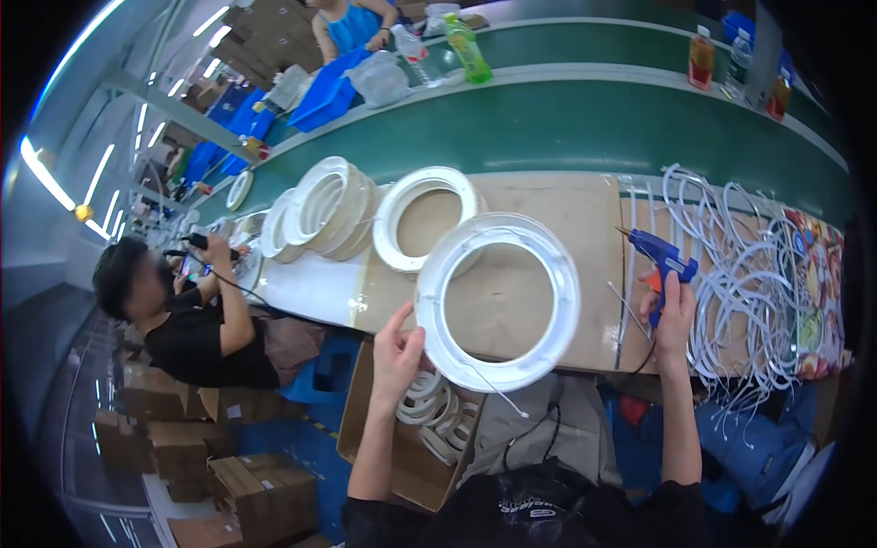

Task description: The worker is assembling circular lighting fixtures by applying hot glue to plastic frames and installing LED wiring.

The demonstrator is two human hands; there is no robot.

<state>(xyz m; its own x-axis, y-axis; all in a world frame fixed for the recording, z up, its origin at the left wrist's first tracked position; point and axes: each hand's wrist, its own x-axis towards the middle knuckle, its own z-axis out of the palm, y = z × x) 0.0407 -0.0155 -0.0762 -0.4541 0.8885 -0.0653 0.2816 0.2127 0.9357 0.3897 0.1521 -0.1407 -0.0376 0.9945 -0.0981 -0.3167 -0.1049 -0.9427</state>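
Fingers of the left hand (397,352) close on the lower left rim of a large white plastic ring (498,301), holding it tilted up over the near edge of the cardboard-covered workbench (585,228). A thin white wire tail (493,388) hangs from the ring's lower rim toward the person's lap. The right hand (674,320) wraps around the handle of a blue glue gun (662,260), whose nozzle points left and up, clear of the ring, above the right part of the bench.

A second white ring (422,215) lies flat on the bench just behind the held one, partly overlapped by it. Farther toward the left end, a row of more white rings (324,210) leans together on edge. A tangle of white curved wires (740,274) covers the right end of the bench. Below the near edge, an open cardboard box (393,457) holds several smaller white rings (434,411) beside the left forearm.

Beyond the far edge runs a green conveyor belt (585,128) carrying drink bottles (466,46) and blue bins (329,91). Another person in a black shirt (196,342) sits at the left end, holding a tool (196,240).
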